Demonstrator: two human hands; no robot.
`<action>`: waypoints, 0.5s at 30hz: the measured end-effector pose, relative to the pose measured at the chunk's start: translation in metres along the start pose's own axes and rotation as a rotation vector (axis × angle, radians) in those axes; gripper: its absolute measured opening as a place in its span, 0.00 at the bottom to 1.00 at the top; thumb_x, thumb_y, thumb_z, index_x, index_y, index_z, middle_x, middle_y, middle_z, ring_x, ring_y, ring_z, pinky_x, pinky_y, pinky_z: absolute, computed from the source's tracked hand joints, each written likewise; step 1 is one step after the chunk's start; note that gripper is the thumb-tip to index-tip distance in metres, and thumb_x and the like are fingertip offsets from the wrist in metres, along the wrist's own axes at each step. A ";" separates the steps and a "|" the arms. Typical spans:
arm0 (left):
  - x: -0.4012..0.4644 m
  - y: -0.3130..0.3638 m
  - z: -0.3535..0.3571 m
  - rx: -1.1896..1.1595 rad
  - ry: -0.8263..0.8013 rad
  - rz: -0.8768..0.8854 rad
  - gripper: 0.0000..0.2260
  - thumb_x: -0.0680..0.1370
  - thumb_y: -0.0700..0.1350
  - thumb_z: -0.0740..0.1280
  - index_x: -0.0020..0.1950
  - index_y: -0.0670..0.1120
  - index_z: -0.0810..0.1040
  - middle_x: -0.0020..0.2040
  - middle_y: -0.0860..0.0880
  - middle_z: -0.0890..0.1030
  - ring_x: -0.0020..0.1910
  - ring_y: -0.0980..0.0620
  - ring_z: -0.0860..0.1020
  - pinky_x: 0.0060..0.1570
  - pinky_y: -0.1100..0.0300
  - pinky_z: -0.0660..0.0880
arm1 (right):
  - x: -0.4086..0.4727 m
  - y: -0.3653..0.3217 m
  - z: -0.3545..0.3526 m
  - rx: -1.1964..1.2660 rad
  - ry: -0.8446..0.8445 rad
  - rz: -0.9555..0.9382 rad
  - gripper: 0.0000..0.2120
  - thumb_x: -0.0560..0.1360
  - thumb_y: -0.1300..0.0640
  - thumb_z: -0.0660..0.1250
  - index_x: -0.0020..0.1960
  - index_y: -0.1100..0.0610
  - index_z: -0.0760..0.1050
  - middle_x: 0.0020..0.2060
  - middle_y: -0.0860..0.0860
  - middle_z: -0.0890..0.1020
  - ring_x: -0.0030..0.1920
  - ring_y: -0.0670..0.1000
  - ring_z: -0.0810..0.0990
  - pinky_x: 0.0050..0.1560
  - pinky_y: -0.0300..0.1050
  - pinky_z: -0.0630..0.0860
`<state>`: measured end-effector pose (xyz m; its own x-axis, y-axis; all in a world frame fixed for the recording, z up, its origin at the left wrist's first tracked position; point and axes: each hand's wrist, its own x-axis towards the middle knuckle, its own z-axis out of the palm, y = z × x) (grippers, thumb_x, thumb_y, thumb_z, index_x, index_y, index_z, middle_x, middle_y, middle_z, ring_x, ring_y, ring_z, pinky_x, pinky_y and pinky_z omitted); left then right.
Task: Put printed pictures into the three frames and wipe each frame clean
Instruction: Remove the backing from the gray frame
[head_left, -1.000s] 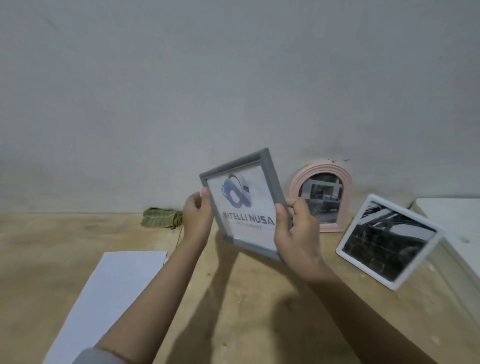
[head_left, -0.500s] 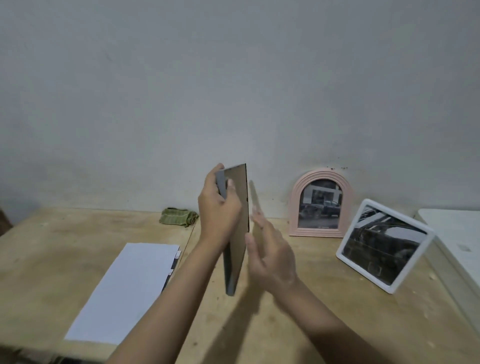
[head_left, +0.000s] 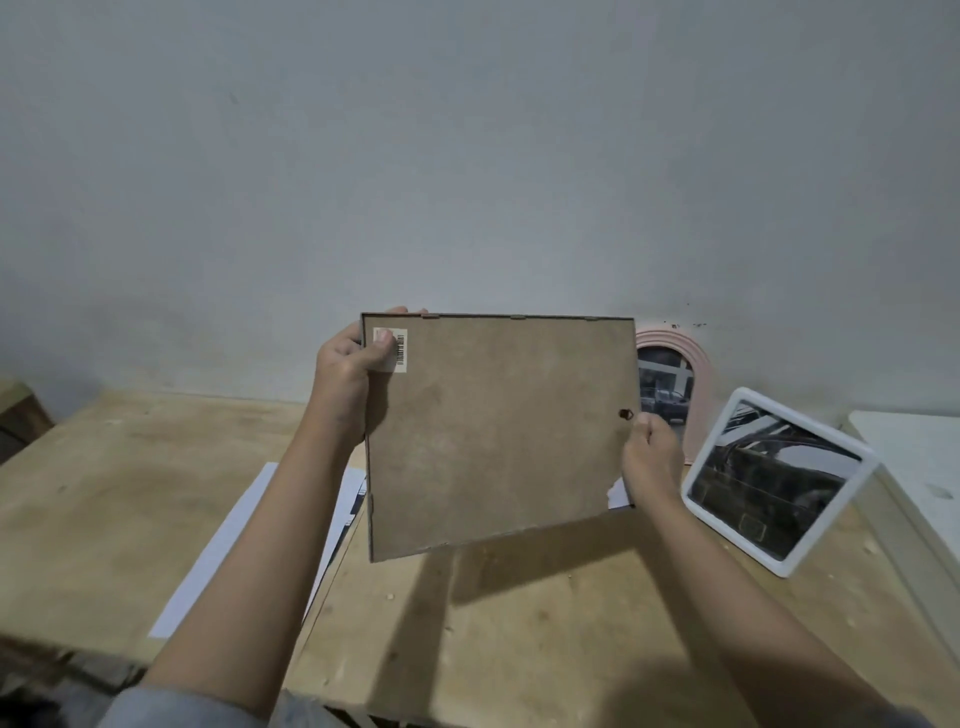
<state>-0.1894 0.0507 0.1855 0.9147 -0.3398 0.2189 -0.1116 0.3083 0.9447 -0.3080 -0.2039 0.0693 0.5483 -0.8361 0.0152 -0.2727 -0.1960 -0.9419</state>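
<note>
Frame (head_left: 493, 431) held upright above the worktop (head_left: 93, 467), brown backing board turned toward the viewer so that the rear can be inspected or opened. Left hand (head_left: 349, 371) closed on the upper left corner, thumb lying across the barcode sticker (head_left: 397, 349); right hand (head_left: 652, 457) closed on the right edge just below the small hanging hole (head_left: 625, 414), fingers wrapped round to the hidden front. Gripping at two opposite sides steadies the board and keeps the fingers mostly off the glazed face, which cannot be seen. A torn white scrap (head_left: 618, 493) shows at the lower right corner. Two further frames stand at the back right, an arched pink frame (head_left: 696, 358) against the wall and a white square frame (head_left: 779, 478) propped at a tilt just beside it, both already carrying dark pictures. White paper sheets (head_left: 228, 545) lie flat on the worktop below the left forearm, within reach, probably the prints.
</note>
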 end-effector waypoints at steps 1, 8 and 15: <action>0.004 -0.005 -0.002 0.060 0.045 -0.003 0.08 0.78 0.37 0.63 0.55 0.40 0.78 0.45 0.47 0.85 0.44 0.49 0.83 0.45 0.59 0.79 | 0.001 0.005 -0.003 -0.010 0.014 -0.003 0.15 0.81 0.58 0.51 0.39 0.58 0.69 0.33 0.51 0.72 0.35 0.51 0.70 0.32 0.44 0.63; -0.009 -0.086 -0.009 0.536 0.284 -0.251 0.10 0.77 0.47 0.65 0.38 0.44 0.74 0.35 0.46 0.76 0.35 0.49 0.73 0.35 0.57 0.67 | -0.002 0.035 -0.020 -0.130 0.103 0.060 0.15 0.82 0.55 0.53 0.44 0.61 0.74 0.38 0.56 0.77 0.40 0.57 0.75 0.40 0.46 0.68; -0.077 -0.168 -0.012 0.777 0.254 -0.482 0.12 0.75 0.44 0.67 0.56 0.41 0.72 0.48 0.46 0.76 0.48 0.45 0.76 0.46 0.56 0.71 | -0.019 0.086 -0.019 -0.280 0.065 0.198 0.15 0.81 0.54 0.53 0.45 0.61 0.74 0.40 0.57 0.75 0.40 0.57 0.72 0.44 0.48 0.68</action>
<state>-0.2360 0.0355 0.0067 0.9766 -0.0449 -0.2103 0.1563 -0.5232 0.8377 -0.3565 -0.2147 -0.0060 0.4139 -0.9012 -0.1289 -0.5798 -0.1518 -0.8005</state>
